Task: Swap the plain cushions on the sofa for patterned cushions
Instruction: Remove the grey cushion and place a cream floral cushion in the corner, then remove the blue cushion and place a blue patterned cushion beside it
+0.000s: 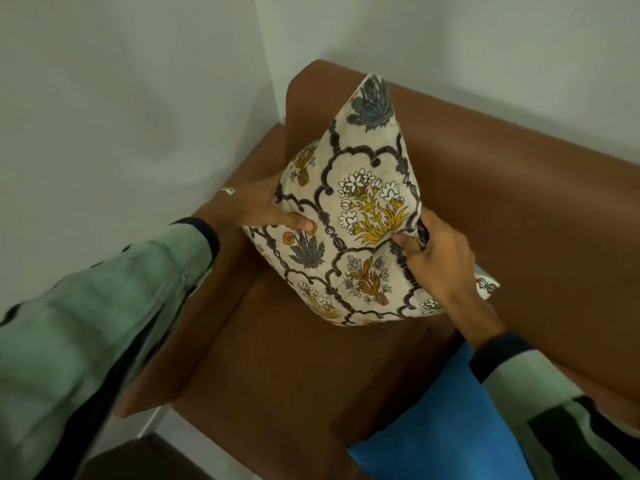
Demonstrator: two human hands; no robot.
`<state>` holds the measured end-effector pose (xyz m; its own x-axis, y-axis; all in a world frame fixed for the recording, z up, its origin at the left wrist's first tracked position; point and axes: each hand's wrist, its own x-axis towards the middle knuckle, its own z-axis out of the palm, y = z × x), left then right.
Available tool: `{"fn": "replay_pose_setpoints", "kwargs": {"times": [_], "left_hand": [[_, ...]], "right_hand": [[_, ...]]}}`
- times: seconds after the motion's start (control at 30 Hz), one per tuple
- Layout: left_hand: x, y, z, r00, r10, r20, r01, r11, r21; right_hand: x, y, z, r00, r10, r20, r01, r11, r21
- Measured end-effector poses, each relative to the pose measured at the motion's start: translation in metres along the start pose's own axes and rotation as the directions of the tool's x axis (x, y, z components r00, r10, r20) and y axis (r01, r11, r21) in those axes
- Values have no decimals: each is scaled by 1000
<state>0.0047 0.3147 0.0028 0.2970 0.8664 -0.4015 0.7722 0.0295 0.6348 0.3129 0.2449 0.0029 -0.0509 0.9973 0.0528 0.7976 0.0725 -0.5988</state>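
Note:
A cream patterned cushion (360, 216) with dark scalloped lines and yellow, grey and brown flowers stands on one corner in the left corner of the brown sofa (519, 188). It leans against the backrest. My left hand (256, 206) grips its left edge, thumb pressed on the front. My right hand (440, 258) pinches the fabric at its right edge. A plain blue cushion (446, 417) lies on the seat at the lower right, partly under my right sleeve.
The sofa's left armrest (194, 306) runs along a pale wall (121, 116). The brown seat (294, 358) shows below the patterned cushion. A dark surface (138, 459) sits at the bottom left beside the sofa.

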Motion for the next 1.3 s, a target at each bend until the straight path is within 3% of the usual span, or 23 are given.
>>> {"fn": "replay_pose_setpoints", "kwargs": {"times": [0.13,0.27,0.43,0.57,0.67,0.77,0.87,0.93,1.07,1.13,1.3], "left_hand": [[14,-11,16,998,-65,2,65,996,65],[17,-16,35,973,-104,-208,152,961,230],[-12,-20,75,845,53,-533,118,952,282],[-38,-8,114,695,255,-672,80,902,425],[-60,10,161,685,386,-617,-22,858,513],[-82,26,217,786,446,-428,-145,806,573],[-109,43,275,879,444,-173,-270,762,588],[-132,51,312,915,403,-15,-322,751,577],[-180,59,382,923,339,182,-379,722,579],[-200,59,416,926,327,187,-373,724,581],[-207,69,489,994,108,-25,-67,761,645]], "right_hand": [[9,17,18,998,57,41,-54,997,-61],[14,24,29,987,146,69,-127,965,-230],[-9,35,23,996,68,-51,-79,963,-258],[-43,56,13,993,26,-118,-55,966,-254],[-83,86,0,982,33,-184,-77,968,-237],[-131,134,-18,990,68,-122,-102,949,-300],[-185,189,-43,964,203,174,-121,911,-394],[-221,220,-60,890,241,387,-17,865,-501],[-293,290,-98,762,332,556,121,770,-626],[-321,316,-113,747,324,581,175,747,-642],[-367,366,-96,826,227,516,175,767,-618]]}}
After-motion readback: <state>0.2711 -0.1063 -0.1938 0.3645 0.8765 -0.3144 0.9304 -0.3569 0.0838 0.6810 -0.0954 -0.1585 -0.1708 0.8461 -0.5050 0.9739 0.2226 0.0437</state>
